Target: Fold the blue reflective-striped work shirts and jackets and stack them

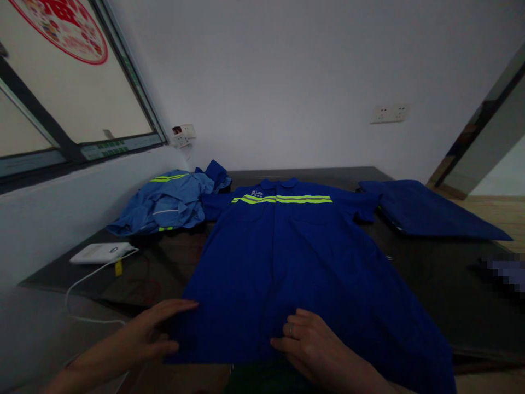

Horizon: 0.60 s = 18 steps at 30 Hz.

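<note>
A dark blue short-sleeved shirt (246, 257) lies spread out, front up, its collar toward the wall and yellow-green reflective stripes across the chest. Its lower part reaches the near table edge. My left hand (151, 331) is at the shirt's lower left corner, thumb and fingers apart, with the fingertips at the side edge. Near the middle of the bottom hem is my right hand (305, 342), its fingers curled and pressed together on the cloth; a ring shows on one finger.
Crumpled lighter blue clothing (164, 202) lies at the back left of the dark table (435, 284). In front of it is a white device (100, 253) with a cable hanging off the edge. A flat folded blue cloth (426, 210) lies at the right.
</note>
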Motion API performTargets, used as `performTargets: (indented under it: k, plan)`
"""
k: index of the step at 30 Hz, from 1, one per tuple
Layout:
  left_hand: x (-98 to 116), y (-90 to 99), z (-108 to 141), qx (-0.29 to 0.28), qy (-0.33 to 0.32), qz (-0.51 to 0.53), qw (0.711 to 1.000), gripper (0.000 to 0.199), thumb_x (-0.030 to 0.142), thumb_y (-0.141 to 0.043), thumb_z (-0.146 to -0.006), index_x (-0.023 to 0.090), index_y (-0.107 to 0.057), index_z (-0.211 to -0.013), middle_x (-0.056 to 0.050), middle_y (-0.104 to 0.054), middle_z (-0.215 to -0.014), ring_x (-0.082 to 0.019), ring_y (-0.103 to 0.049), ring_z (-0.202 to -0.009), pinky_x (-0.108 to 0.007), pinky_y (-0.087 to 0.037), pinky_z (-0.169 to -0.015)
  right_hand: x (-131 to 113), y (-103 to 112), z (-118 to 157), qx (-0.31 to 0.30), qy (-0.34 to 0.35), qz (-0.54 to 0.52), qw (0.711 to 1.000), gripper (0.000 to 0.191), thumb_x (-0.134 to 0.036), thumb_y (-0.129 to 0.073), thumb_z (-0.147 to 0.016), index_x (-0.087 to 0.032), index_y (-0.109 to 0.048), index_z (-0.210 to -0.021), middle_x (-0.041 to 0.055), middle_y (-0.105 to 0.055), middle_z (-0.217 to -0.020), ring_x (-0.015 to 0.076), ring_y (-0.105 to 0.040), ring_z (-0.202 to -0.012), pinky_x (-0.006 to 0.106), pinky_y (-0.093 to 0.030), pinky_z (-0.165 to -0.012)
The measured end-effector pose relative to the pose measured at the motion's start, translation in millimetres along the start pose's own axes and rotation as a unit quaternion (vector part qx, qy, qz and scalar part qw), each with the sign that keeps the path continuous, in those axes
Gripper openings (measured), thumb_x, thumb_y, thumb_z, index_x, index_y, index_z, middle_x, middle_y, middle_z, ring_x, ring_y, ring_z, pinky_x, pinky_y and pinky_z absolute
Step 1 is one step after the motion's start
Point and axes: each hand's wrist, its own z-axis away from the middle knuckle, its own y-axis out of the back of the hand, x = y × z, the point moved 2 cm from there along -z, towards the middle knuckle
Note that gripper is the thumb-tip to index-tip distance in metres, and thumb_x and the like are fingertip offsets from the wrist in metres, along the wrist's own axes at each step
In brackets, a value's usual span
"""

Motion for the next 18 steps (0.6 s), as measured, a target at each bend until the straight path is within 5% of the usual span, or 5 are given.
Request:
performTargets:
  k: [5, 8, 12, 15, 18]
  plan:
    - [-6.4, 2.6, -105.3, 0.025, 0.085, 0.041, 0.995, 0.04, 0.043, -0.049, -0.088, 0.022, -0.066, -0.117, -0.006, -0.066, -0.121, -0.021, -0.063, -0.11, -0.032, -0.047, -0.099, -2.0, 13.7, -7.0, -0.056, 0.007, 0.003, 0.998, 0.027, -0.018, -0.055, -0.088, -0.025, -0.065, -0.112, 0.0017, -0.069, -0.086, 0.0167, -0.061, -0.083, 0.032, -0.042, -0.085]
    - [-43.0, -5.4, -175.1, 0.047, 0.211, -0.016, 0.976, 0.041, 0.032, -0.048, -0.088, 0.011, -0.064, -0.119, -0.012, -0.068, -0.114, -0.023, -0.065, -0.103, -0.03, -0.049, -0.093, -4.6, 25.3, -9.1, -0.081, 0.013, -0.005, 0.997, 0.024, -0.027, -0.06, -0.089, -0.026, -0.065, -0.112, 0.0018, -0.07, -0.088, 0.0175, -0.063, -0.085, 0.031, -0.042, -0.083]
    - [-90.7, -7.1, -240.8, 0.096, 0.313, -0.08, 0.942, 0.047, 0.027, -0.049, -0.088, 0.003, -0.054, -0.129, -0.019, -0.059, -0.129, -0.028, -0.055, -0.12, -0.033, -0.042, -0.101, -2.1, 52.4, -20.8, -0.107, 0.06, -0.041, 0.992, 0.031, -0.047, -0.064, -0.086, -0.025, -0.068, -0.107, 0.0008, -0.069, -0.084, 0.0165, -0.064, -0.082, 0.027, -0.044, -0.073]
    - [-114.4, -5.3, -271.1, 0.125, 0.349, -0.079, 0.925, 0.052, 0.029, -0.048, -0.089, 0.002, -0.047, -0.133, -0.022, -0.053, -0.136, -0.028, -0.05, -0.126, -0.033, -0.04, -0.101, 27.1, 77.2, -45.7, -0.072, 0.062, -0.049, 0.994, 0.028, -0.042, -0.06, -0.09, -0.022, -0.069, -0.106, 0.0021, -0.069, -0.089, 0.0155, -0.064, -0.086, 0.025, -0.046, -0.073]
    - [-133.0, -4.3, -292.7, 0.128, 0.406, -0.071, 0.902, 0.055, 0.039, -0.05, -0.089, -0.002, -0.052, -0.126, -0.029, -0.056, -0.127, -0.036, -0.054, -0.119, -0.041, -0.044, -0.095, 92.4, 93.9, -78.9, -0.002, -0.042, 0.031, 0.999, 0.024, -0.032, -0.058, -0.092, -0.019, -0.068, -0.11, 0.0074, -0.067, -0.105, 0.0198, -0.062, -0.096, 0.031, -0.048, -0.08]
